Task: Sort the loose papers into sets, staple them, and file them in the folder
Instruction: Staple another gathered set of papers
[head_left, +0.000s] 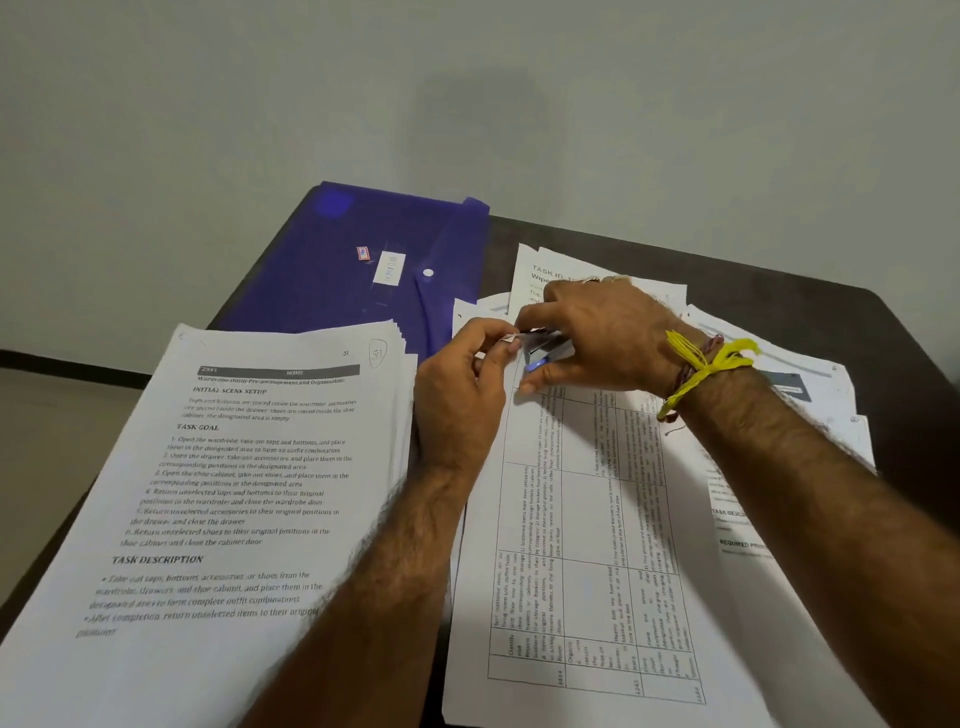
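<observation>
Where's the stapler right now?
In the head view the stapler is just right of centre, gripped in the right hand over the top corner of the table-printed sheet, with the left hand pinching that corner.

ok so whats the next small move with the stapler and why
Probably squeeze the stapler shut. The right hand already holds it at the top corner of the table sheet, and the left hand pinches that corner, so the set looks lined up. The folder lies closed beyond.
</observation>
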